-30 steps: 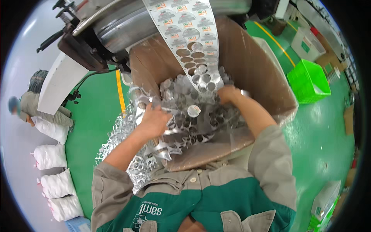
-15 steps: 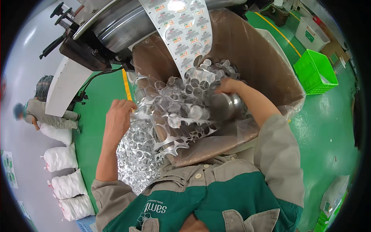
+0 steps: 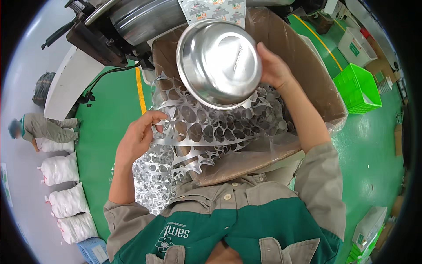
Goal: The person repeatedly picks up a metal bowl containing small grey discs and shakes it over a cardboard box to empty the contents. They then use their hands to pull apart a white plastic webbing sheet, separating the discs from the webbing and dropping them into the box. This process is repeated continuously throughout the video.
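A shiny steel bowl [image 3: 220, 64] is raised over the box, its outer base turned up toward me. My right hand [image 3: 273, 66] grips it by the right side. With closed fingers, my left hand [image 3: 143, 132] pinches the edge of a silver foil web [image 3: 204, 133] punched with round holes. That web stretches across the lined box [image 3: 303, 83], and more of it hangs in a heap [image 3: 154, 176] below my left hand. A few small foil discs [image 3: 281, 125] show at the bowl's lower right; what lies under the bowl is hidden.
A printed foil strip [image 3: 215, 11] comes down from a machine roller [image 3: 149, 22] at the top. Green crates [image 3: 357, 90] stand on the right. White sacks [image 3: 66, 200] line the left wall, where another person [image 3: 41, 127] bends over one.
The bowl has risen from among the loose foil discs, blurred before, and now covers much of the pile. My left hand stays on the foil web, which looks more stretched out.
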Action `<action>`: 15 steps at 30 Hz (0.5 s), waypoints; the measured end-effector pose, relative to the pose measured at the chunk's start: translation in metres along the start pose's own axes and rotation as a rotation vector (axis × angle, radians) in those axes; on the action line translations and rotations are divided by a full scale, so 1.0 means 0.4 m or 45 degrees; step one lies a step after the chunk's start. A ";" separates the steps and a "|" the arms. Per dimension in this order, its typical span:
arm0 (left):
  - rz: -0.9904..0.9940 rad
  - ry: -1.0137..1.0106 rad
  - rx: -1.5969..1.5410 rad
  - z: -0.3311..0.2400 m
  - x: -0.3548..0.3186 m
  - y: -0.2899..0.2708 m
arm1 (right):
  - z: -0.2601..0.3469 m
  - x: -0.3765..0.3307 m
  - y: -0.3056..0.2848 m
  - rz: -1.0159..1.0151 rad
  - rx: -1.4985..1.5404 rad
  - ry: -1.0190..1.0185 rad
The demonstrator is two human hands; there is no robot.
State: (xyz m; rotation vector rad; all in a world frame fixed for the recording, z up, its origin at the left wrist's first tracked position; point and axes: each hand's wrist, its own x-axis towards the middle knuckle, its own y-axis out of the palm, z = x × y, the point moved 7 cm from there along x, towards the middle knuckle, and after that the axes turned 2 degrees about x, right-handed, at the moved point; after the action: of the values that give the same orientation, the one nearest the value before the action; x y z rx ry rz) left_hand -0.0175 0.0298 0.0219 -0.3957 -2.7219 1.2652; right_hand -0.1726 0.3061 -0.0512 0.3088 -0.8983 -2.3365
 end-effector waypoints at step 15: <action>-0.197 0.085 -0.329 0.013 -0.053 -0.084 | -0.011 0.006 -0.083 -0.043 -2.030 0.048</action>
State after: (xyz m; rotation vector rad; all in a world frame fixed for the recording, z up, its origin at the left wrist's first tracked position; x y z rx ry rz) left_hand -0.0044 -0.0008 0.0444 -0.2397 -2.8024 0.8502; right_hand -0.1880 0.3216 -0.0766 -0.3115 1.0708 -2.2997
